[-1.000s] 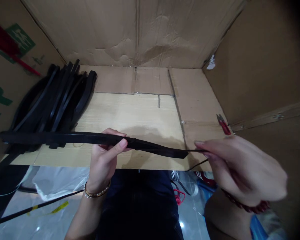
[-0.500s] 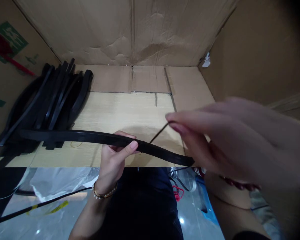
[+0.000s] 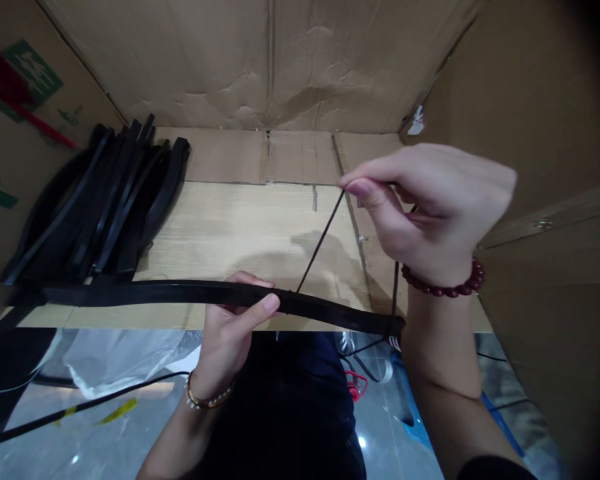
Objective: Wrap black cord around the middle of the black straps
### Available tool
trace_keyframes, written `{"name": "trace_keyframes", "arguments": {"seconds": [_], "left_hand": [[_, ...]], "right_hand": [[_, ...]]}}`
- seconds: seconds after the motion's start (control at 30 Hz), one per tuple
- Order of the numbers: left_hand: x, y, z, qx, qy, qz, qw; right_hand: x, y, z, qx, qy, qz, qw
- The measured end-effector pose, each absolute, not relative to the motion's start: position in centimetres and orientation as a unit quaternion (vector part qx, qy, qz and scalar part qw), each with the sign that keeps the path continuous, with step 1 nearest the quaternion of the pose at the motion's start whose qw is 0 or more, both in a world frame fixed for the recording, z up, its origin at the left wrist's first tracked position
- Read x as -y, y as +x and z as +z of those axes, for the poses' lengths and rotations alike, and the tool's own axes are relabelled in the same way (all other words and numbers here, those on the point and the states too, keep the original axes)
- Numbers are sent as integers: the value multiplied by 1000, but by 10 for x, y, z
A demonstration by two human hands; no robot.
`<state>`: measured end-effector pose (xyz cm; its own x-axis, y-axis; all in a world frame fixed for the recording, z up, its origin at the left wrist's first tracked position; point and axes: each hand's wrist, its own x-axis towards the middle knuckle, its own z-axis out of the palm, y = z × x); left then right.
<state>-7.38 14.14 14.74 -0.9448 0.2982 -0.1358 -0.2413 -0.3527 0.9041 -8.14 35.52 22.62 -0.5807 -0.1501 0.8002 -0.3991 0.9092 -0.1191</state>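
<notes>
A long, slightly curved black strip [image 3: 175, 292] lies across the front of the work surface. My left hand [image 3: 237, 320] is closed around its middle, thumb on the front face. Just right of that thumb, a thin dark cord [image 3: 321, 241] rises from the strip. Its upper end is pinched between the thumb and forefinger of my right hand [image 3: 420, 200], raised above the strip's right part. More cord hangs below my right hand down to the strip's right end.
Several black curved strips [image 3: 105, 200] are piled at the left on the pale board [image 3: 220, 227]. Cardboard walls [image 3: 350, 60] enclose the back and sides. A red item [image 3: 355, 387] and plastic sheeting [image 3: 115, 360] are below the front edge.
My right hand has moved up and away from the strip, drawing out a longer, taut stretch of cord. The strip's left part sits slightly lower in view; my left hand keeps its grip.
</notes>
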Motion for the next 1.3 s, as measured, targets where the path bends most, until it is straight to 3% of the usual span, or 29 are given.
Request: {"name": "trace_keyframes", "arguments": {"seconds": [0.37,0.8,1.1,1.3], "left_hand": [[-132,-68,148,-527,44,819,222],[-128,-67,149,-496,80,841,202],[-124,-68,146,-491,81,836,232],[-119,-76,145,-521,135,794,282]], "right_hand": [[-369,-105,232,930,185,121,293],[-377,-109,195,909,224,206,284],[-359,-114,160,953,171,221,119],[-365,-113,177,956,153,193,160]]}}
